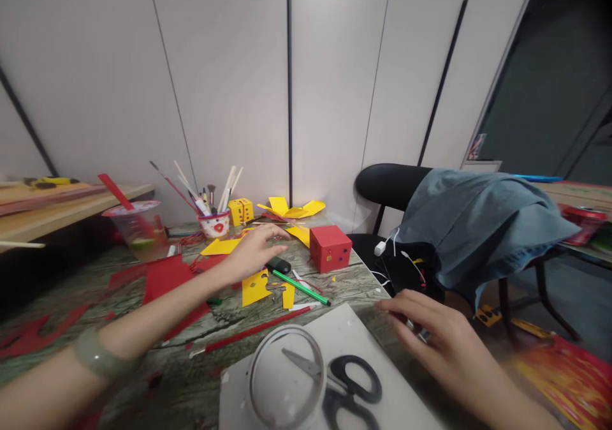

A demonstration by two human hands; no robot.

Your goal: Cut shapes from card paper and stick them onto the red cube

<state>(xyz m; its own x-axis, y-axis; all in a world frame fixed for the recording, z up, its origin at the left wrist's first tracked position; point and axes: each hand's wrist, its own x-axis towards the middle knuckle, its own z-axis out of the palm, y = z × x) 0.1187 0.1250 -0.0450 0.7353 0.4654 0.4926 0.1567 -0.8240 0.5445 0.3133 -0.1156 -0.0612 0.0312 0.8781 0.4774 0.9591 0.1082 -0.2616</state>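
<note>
My left hand (258,248) reaches over the table with its fingers stretched out and holds nothing. Close beneath it are a black oblong object (279,265) and cut yellow paper (256,288). A red paper cube (329,249) with coloured dots sits to its right, and a green pen (302,288) lies in front. My right hand (430,331) is by the table's right edge, fingers curled towards the thumb; something small and shiny shows between them, too hidden to name. Black-handled scissors (354,379) and a clear round tape-like ring (253,379) lie on a pale board (401,388).
A decorated cup (214,226) of brushes and sticks, a yellow dotted cube (240,212) and a plastic cup (143,229) stand at the back. Red paper (167,283) covers the left side. A chair (389,184) draped with blue-grey cloth (482,219) is on the right.
</note>
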